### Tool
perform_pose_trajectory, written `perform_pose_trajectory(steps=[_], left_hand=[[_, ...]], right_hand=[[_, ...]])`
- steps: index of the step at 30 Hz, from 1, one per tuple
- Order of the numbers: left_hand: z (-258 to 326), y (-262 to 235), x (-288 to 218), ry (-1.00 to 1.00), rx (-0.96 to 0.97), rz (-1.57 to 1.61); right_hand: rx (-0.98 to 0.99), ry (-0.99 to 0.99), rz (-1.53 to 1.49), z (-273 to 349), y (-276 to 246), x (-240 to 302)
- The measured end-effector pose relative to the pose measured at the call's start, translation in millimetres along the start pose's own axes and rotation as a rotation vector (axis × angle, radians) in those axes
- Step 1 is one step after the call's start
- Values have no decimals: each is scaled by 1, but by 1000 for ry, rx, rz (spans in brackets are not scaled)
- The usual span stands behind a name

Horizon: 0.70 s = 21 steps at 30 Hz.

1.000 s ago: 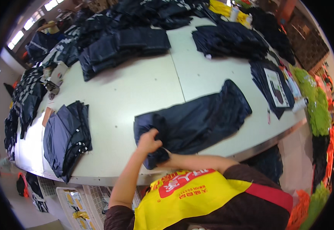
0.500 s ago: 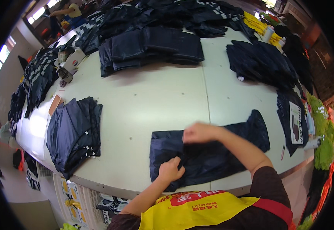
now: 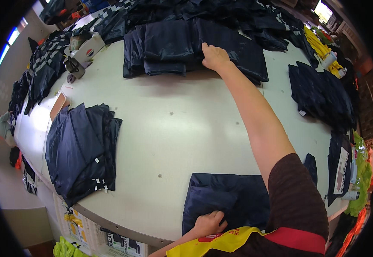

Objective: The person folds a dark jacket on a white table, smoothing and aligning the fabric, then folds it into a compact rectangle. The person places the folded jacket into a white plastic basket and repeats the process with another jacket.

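A dark navy piece of thin, shiny cloth, perhaps a garment, lies spread at the near edge, partly hidden by my right arm. On its lower left part rests my left hand, fingers curled into the fabric. My right hand stretches far across the table to a row of folded dark cloth pieces. There its fingers are closed in a pinch on a folded dark cloth piece near the middle of the row.
Dark pieces with white tags are stacked at left; another dark stack lies at right. Checkered dark cloth runs along the far left edge, near a white box. A printed dark package sits by the right edge.
My right hand has gone from the near cloth to the folded row at the far side. My left hand stays on the near cloth. The whole view has shifted.
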<state>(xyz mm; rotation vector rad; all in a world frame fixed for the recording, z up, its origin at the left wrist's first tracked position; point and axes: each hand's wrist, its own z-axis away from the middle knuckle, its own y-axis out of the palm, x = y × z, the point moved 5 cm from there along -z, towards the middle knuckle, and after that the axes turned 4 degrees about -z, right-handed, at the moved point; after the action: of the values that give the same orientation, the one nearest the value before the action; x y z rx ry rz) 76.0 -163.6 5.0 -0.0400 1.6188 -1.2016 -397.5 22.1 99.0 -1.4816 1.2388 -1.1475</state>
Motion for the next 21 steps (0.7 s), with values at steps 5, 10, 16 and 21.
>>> perform_pose_trajectory(steps=[5, 10, 16, 21], left_hand=[[-6, 0, 1, 24, -48, -6], [-11, -3, 1, -76, -124, 25], [-11, -48, -14, -264, -196, -22], [-10, -11, -1, -356, -143, -412]], right_hand=[[-281, -120, -77, 18, -31, -24], [-471, -146, -405, 124, -131, -56], [-336, -139, -763, 316, -231, -56], [-316, -358, -620, 426, -251, -5]])
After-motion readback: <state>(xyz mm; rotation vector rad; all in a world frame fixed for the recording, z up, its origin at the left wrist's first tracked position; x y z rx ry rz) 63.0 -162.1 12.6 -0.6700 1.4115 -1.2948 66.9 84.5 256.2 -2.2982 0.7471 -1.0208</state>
